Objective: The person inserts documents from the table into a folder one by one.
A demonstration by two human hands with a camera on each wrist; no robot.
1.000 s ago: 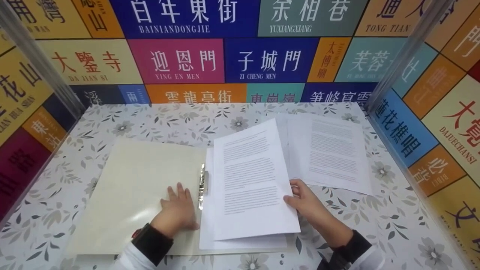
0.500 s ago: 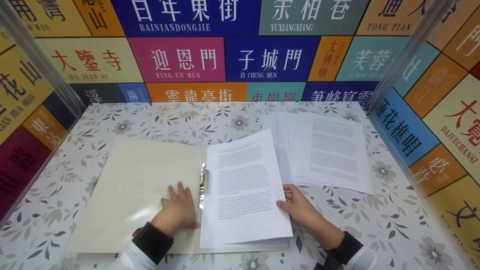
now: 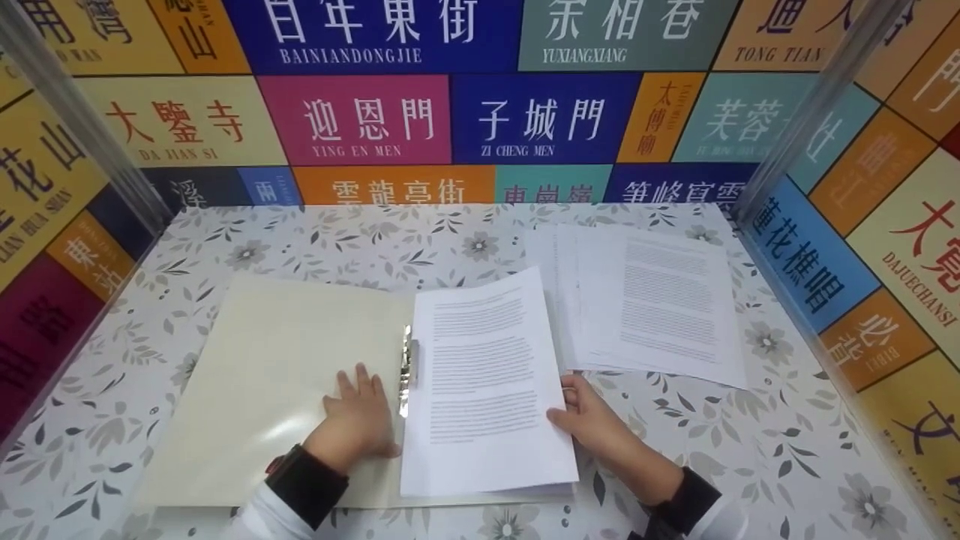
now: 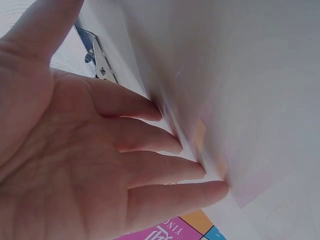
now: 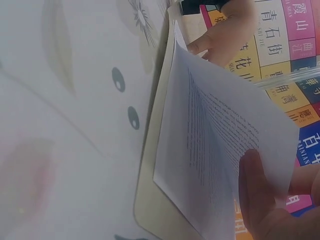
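A pale cream folder [image 3: 277,352] lies spread out on the table, with a shiny metal clip [image 3: 406,375] along its spine. My left hand [image 3: 358,414] rests on the folder's left cover, fingers extended; the left wrist view shows its fingertips [image 4: 217,190] against the glossy cover. Between thumb and fingers, my right hand [image 3: 592,420] pinches the right edge of a printed sheet [image 3: 484,367]. This sheet lies over the folder's right side, its left edge beside the clip. In the right wrist view the sheet [image 5: 240,110] bows upward toward the thumb, with more paper beneath it.
Several printed pages [image 3: 667,300] lie loosely overlapped at the back right of the table. Flowered paper covers the tabletop [image 3: 795,450]. Colourful sign-patterned panels [image 3: 352,120] enclose the back and sides.
My right hand has brought the printed sheet left and down, so it now lines up with the folder's right side near the clip. The left hand has stayed in place.
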